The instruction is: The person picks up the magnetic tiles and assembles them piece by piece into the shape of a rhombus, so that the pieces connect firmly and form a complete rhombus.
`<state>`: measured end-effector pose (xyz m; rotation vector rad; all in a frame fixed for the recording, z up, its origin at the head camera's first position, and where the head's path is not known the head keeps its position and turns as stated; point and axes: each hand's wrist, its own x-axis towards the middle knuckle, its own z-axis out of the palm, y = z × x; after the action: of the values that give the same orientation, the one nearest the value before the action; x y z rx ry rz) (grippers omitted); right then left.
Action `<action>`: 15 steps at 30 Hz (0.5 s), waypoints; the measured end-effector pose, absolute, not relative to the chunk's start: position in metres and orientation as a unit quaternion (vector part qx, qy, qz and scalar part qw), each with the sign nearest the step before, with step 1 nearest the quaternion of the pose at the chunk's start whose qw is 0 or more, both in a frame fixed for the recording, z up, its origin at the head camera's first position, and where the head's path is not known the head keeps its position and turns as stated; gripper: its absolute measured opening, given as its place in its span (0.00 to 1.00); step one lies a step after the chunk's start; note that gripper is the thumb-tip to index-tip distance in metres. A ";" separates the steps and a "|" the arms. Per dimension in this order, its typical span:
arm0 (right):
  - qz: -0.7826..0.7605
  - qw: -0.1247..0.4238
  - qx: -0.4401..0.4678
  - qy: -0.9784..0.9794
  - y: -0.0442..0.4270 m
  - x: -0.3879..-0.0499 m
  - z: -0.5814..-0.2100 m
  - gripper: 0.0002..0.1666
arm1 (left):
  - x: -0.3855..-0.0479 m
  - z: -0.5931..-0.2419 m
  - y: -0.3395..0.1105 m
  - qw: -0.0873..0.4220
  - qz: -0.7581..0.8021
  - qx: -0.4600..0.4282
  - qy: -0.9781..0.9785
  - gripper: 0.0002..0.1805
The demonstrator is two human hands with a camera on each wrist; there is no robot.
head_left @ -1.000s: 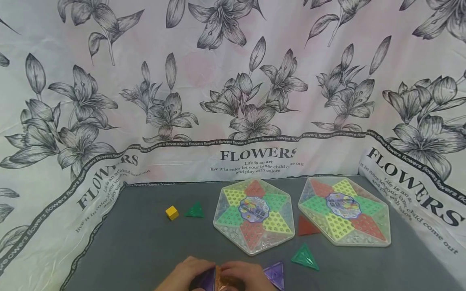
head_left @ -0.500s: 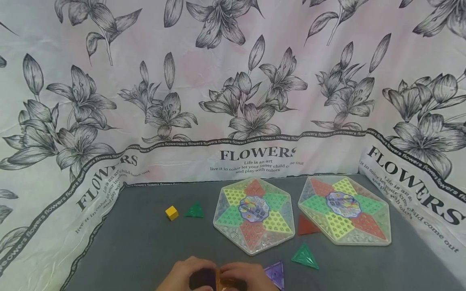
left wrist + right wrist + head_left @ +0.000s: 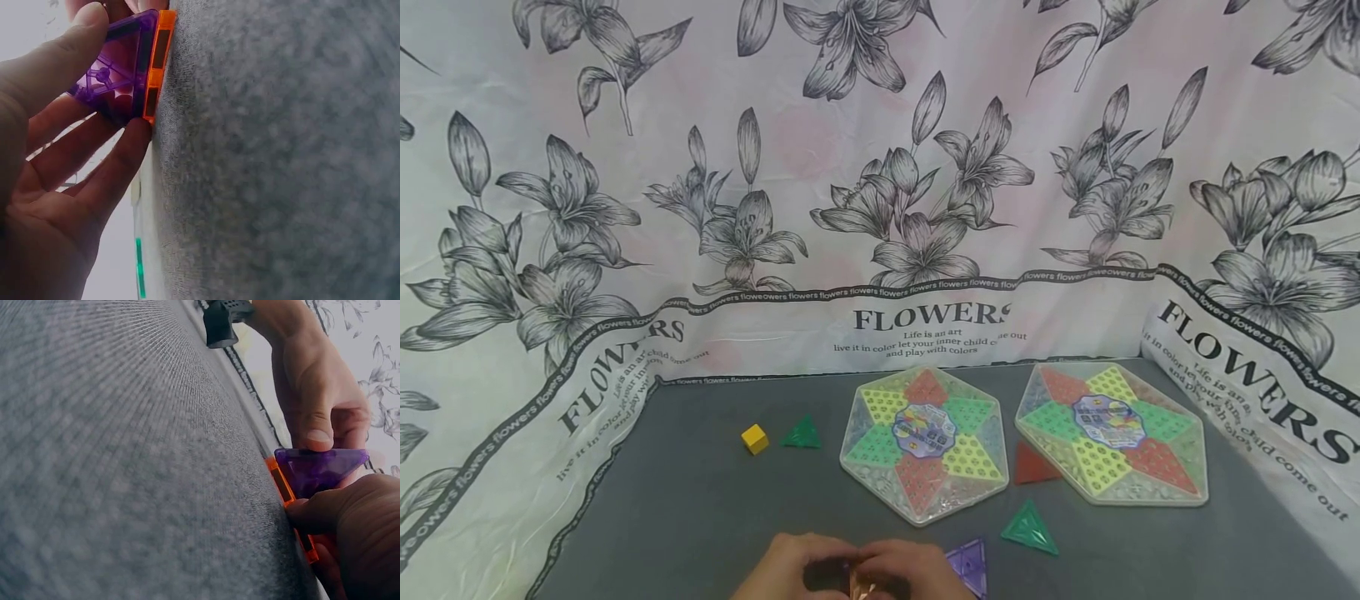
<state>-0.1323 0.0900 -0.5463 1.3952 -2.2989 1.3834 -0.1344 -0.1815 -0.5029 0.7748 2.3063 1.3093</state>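
My left hand (image 3: pixel 793 568) grips a see-through purple triangular magnetic tile (image 3: pixel 145 44), thumb on one side and fingers on the other. The tile stands up from a flat orange magnetic tile (image 3: pixel 160 50) on the grey table, their edges touching. Opposite, my right hand (image 3: pixel 917 570) pinches that orange tile; in the right wrist view its thumb lies over the orange strip (image 3: pixel 281 478), beside the purple piece (image 3: pixel 319 465). The head view shows both hands side by side at the bottom edge, hiding most of the two tiles.
Close to my right hand lies another purple triangle (image 3: pixel 970 567). Green triangles (image 3: pixel 1028 529) (image 3: pixel 802 433), a yellow cube (image 3: pixel 755 438) and a red triangle (image 3: pixel 1033 465) lie farther off. Two hexagonal star-patterned game boards (image 3: pixel 883 475) (image 3: pixel 1045 442) occupy the back; a flowered cloth (image 3: pixel 760 333) encloses the table.
My left hand has shifted slightly right, up against the right hand. The purple tile, plainly seen a second ago, has turned and is now mostly hidden in the head view.
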 end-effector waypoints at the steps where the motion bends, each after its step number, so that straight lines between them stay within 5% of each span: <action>1: 0.455 0.067 0.460 -0.759 0.090 -0.132 -0.547 0.14 | -0.136 -0.509 -0.183 0.183 0.460 0.280 0.823 0.20; 9: 0.365 0.204 0.443 -0.793 0.093 -0.129 -0.554 0.21 | -0.155 -0.577 -0.195 0.103 0.390 0.313 0.860 0.22; 15: 0.310 0.124 0.490 -0.805 0.101 -0.131 -0.560 0.22 | -0.156 -0.582 -0.196 0.141 0.381 0.268 0.874 0.22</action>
<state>-0.1307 0.1009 -0.5599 1.4293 -2.3475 0.9047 -0.1558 -0.1957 -0.5825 0.7737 2.5229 1.1000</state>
